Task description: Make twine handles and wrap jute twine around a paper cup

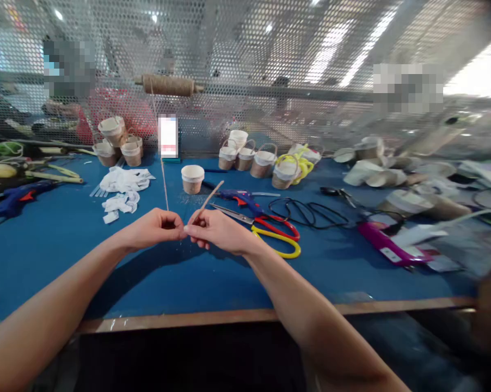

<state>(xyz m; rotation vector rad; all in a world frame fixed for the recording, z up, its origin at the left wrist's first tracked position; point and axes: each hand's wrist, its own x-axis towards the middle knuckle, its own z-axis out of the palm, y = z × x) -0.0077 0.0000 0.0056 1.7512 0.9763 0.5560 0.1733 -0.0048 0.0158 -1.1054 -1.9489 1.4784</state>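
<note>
My left hand [164, 226] pinches the lower part of a thin twine [164, 182], which runs up to a brown twine spool [167, 85] on a rod. Fingertips of my right hand [207, 228] meet those of the left and are closed on a short beige cord-like strip [211, 195] that sticks up to the right. Where the strip and the twine meet is hidden by my fingers. Just beyond my hands stands a small paper cup [192, 179], white above and brown below. Scissors [265, 228] with red and yellow handles lie beside my right wrist.
Small handled cups [263, 163] stand at the back, with more at the left [132, 152]. A blue glue gun [245, 200], black cable [306, 212], white scraps [123, 182] and a purple tool [392, 245] lie on the blue table [155, 288]. Perforated mesh [237, 65] rises behind.
</note>
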